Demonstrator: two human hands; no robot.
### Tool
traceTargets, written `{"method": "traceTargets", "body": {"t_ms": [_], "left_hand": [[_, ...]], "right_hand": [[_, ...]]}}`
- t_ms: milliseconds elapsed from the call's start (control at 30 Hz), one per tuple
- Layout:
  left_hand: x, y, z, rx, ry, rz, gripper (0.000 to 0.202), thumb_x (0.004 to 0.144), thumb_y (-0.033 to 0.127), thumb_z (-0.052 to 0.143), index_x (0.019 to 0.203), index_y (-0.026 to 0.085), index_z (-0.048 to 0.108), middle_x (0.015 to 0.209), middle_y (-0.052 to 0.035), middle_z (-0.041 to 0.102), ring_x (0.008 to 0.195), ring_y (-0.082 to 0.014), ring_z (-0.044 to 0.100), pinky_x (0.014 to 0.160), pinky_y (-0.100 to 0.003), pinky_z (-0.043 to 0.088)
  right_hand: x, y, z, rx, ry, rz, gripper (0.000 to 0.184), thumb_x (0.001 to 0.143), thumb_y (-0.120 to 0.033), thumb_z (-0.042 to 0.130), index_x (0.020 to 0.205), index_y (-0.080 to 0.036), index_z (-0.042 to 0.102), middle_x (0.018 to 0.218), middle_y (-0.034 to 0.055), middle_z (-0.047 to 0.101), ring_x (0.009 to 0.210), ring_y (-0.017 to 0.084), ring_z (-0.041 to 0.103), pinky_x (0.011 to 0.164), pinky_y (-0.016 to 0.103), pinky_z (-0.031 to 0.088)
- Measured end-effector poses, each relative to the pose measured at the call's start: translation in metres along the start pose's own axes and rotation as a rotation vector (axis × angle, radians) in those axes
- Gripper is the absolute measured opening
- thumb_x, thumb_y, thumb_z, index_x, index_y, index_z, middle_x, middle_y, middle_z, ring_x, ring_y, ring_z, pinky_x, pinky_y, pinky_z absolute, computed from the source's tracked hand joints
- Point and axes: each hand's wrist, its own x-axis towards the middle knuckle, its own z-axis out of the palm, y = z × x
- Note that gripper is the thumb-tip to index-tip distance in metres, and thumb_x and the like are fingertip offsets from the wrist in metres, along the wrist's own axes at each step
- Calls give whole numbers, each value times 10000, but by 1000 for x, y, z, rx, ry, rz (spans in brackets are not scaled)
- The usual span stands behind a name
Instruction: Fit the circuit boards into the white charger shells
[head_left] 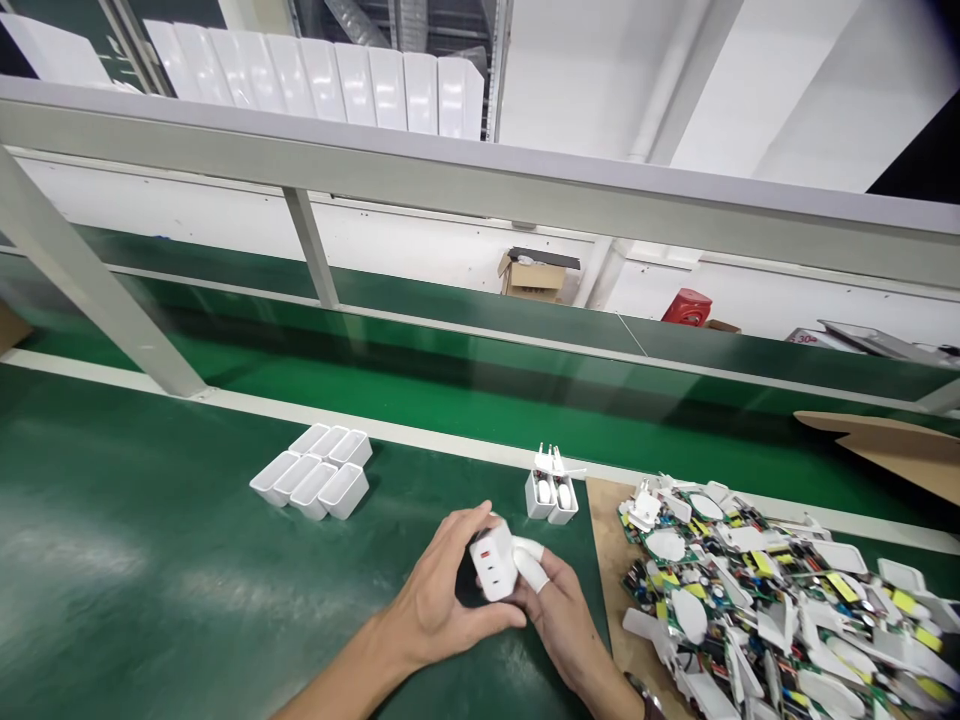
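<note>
1. On my far left, seven white charger casings (311,470) stand close together on the green bench top (150,540), open tops up, three behind four.
2. My left hand (439,595) grips the charger's left side, forefinger over the top, thumb underneath.
3. The white charger (495,562) is held tilted between my hands, above the bench top; its face shows one red USB-A port and two dark USB-C slots. Any print is too small to read.
4. My right hand (555,605), with white finger cots (531,574) on two fingers, grips its right side.
5. Just beyond, two filled casings (551,497) stand side by side, metal prongs upward.
6. Right of those, circuit boards and white panels (757,600) cover a brown board (611,560).
7. Past them, across the bench, I can read a red "30" on white packaging (805,338).
</note>
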Motion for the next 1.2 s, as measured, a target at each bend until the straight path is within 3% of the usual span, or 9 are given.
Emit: {"method": "traceTargets", "body": {"t_ms": [167, 267, 400, 600, 667, 800, 867, 1033, 1200], "left_hand": [[-4, -5, 2, -36, -148, -203, 1447, 691, 556, 963, 1673, 388, -86, 1678, -185, 367, 1527, -450, 389, 1188, -709, 394], [-4, -6, 4, -83, -205, -300, 1467, 709, 499, 963, 1668, 379, -141, 1691, -176, 339, 1547, -438, 344, 1206, -716, 364], [-2, -6, 5, -117, -185, -425, 1499, 662, 440, 991, 1682, 339, -102, 1598, -179, 434, 1453, -416, 462, 1198, -682, 388], [1, -10, 10, -101, -110, -497, 1326, 714, 419, 918, 1686, 292, 25, 1403, -115, 573, 1187, -307, 650, 1078, -506, 534], [7, -14, 12, -64, -83, -504, 1113, 824, 388, 795, 1676, 268, 90, 1312, -94, 625, 1106, -271, 687, 1049, -471, 548], [33, -27, 12, -10, -18, -431, 865, 916, 321, 610, 1651, 228, 164, 1263, -99, 673, 1127, -252, 696, 1082, -452, 525], [52, -35, 10, -11, -44, -413, 833, 910, 297, 586, 1643, 216, 199, 1259, -108, 689, 1123, -256, 694, 1086, -461, 516], [91, -48, 4, -26, -182, -427, 812, 860, 275, 599, 1617, 190, 317, 1290, -139, 716, 882, -226, 701, 985, -482, 560], [95, -45, 2, -111, -343, -425, 1125, 700, 290, 814, 1663, 208, 238, 1541, -174, 550, 1203, -284, 679, 1053, -452, 542]], "right_hand": [[-4, -6, -11, -744, 182, -735, 244, 965, -218, 671, 1197, -242, 745, 1193, 100, 751, 1087, 237, 738, 975, 360, 611], [-6, -4, -18, -1063, 44, -883, 334, 956, -94, 572, 1227, -232, 710, 1226, 123, 718, 1085, 238, 724, 936, 360, 628], [-4, -2, -21, -1218, -42, -856, 391, 938, -67, 527, 1268, -216, 674, 1250, 146, 699, 1094, 274, 709, 889, 394, 643], [-3, -11, -15, -1041, -34, -775, 334, 1041, -161, 543, 1339, -283, 631, 1268, 77, 700, 1115, 203, 718, 974, 303, 608], [-3, -14, -18, -979, 76, -800, 335, 1055, -188, 532, 1363, -296, 611, 1308, 71, 676, 1163, 196, 699, 1023, 304, 587], [7, -11, -33, -974, 503, -755, 375, 1044, -298, 536, 1417, -269, 561, 1365, 125, 597, 1242, 277, 639, 1051, 453, 583], [15, -4, -45, -953, 612, -683, 453, 1023, -358, 544, 1460, -245, 516, 1433, 162, 546, 1268, 317, 622, 1025, 498, 595], [31, 15, -67, -801, 559, -501, 585, 975, -354, 548, 1534, -223, 432, 1452, 174, 580, 1159, 291, 709, 949, 439, 629], [34, 19, -68, -846, 603, -466, 622, 873, -345, 595, 1468, -176, 531, 1295, 173, 701, 1015, 314, 760, 873, 448, 643]]}}
